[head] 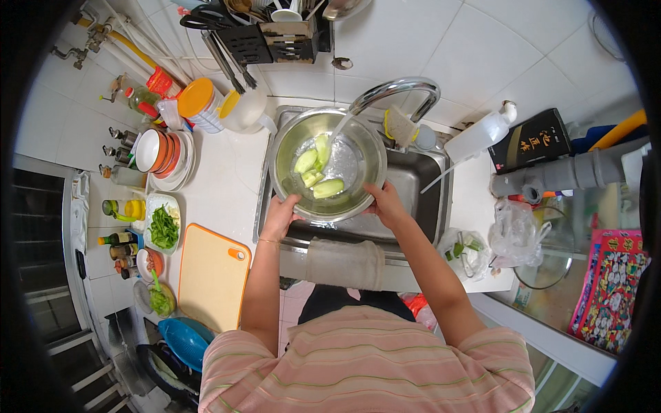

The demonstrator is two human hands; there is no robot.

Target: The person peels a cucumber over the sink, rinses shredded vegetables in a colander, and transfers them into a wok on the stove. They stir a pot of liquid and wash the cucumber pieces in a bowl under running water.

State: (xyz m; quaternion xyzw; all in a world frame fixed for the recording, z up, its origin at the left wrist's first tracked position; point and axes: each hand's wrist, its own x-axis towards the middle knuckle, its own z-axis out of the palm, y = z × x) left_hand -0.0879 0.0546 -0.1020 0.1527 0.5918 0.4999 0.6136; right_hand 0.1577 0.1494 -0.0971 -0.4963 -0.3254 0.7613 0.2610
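Both hands grip a stainless steel basin [279, 155] by its near rim, over the left part of the sink [415, 180]. My left hand [280, 214] has its thumb over the rim at the lower left. On the lower right side, my right hand [386, 202] does the same; the fingers beneath are mostly hidden. Several pieces of peeled pale green vegetable [328, 188], perhaps gourd, lie in the basin. A chrome faucet [400, 85] arches above it, and a stream of water [338, 129] runs from its spout into the basin.
A cloth [345, 264] hangs over the sink's front edge. To the left are a cutting board [214, 279], a dish of cut greens [164, 227], stacked bowls [151, 149] and a blue basket [186, 338]. A plastic bag [467, 253] and a white bottle [477, 137] stand right.
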